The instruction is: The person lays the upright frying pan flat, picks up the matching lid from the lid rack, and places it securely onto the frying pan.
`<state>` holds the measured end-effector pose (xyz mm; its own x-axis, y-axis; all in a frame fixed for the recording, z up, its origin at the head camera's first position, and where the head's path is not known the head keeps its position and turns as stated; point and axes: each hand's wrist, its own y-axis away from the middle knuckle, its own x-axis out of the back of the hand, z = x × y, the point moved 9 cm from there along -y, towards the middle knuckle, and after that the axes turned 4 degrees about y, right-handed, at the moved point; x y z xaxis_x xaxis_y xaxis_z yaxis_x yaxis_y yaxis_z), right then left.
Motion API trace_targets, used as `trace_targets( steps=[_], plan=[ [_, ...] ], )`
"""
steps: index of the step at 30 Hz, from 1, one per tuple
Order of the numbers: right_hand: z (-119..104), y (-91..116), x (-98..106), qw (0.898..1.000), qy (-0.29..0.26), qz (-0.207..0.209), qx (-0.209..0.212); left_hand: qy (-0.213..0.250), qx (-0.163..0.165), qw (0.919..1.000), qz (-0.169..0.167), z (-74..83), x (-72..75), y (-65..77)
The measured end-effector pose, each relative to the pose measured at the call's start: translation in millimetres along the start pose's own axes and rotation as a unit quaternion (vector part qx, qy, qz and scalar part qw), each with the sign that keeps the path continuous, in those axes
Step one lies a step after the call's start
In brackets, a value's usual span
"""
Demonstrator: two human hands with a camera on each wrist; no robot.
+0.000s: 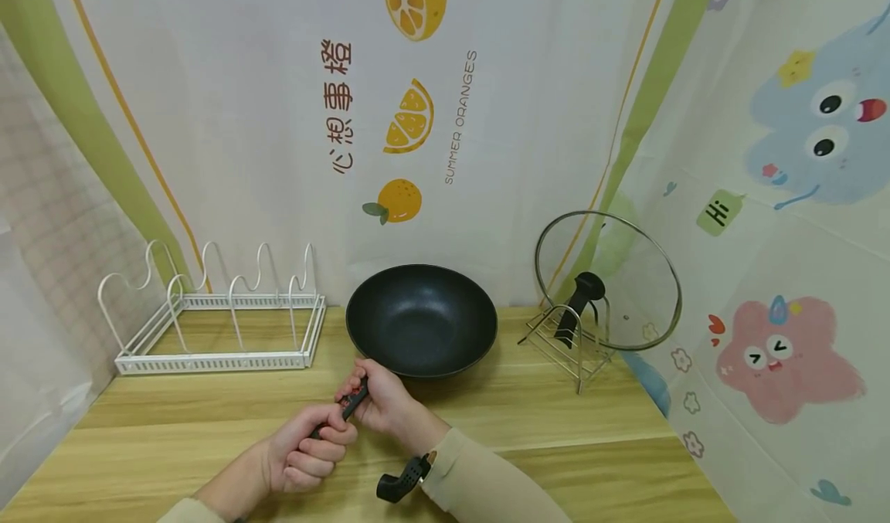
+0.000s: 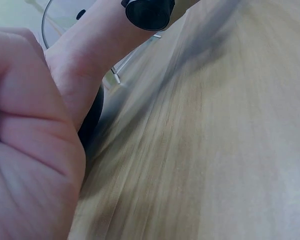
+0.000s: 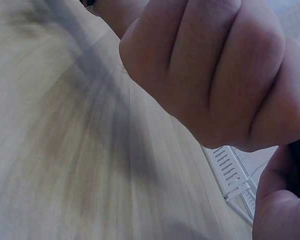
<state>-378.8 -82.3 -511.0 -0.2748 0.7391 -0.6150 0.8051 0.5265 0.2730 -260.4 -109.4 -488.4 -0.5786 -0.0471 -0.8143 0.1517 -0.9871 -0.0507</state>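
Note:
A black wok (image 1: 422,322) stands at the back middle of the wooden table, its dark inside facing up. Its black handle (image 1: 356,399), with some red on it, points toward me and to the left. My right hand (image 1: 384,401) grips the handle close to the pan. Nearer to me, my left hand (image 1: 306,447) wraps its curled fingers round the handle's end. In the left wrist view the left hand (image 2: 32,145) fills the left side, with the right forearm (image 2: 85,55) beyond it. Both palms hide much of the handle.
A white metal rack (image 1: 215,365) with upright curved wires stands at the left. On the right, a small wire stand (image 1: 579,368) bears a glass lid (image 1: 643,291) with a black knob, leaning upright. Printed curtains (image 1: 278,198) close off the back and sides of the table.

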Motion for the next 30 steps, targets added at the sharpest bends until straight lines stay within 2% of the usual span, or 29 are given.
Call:
trace_targets(
  steps=[22, 30],
  plan=[
    [3.4, 0.7, 3.0, 1.0, -0.005, 0.004, 0.004, -0.004, -0.008, 1.0, 0.003, -2.0, 1.6, 0.2],
    [4.5, -0.4, 4.3, 1.0, -0.013, 0.007, 0.0, -0.015, -0.027, 0.9992, 0.024, -0.1, 5.3, 3.3]
  ],
)
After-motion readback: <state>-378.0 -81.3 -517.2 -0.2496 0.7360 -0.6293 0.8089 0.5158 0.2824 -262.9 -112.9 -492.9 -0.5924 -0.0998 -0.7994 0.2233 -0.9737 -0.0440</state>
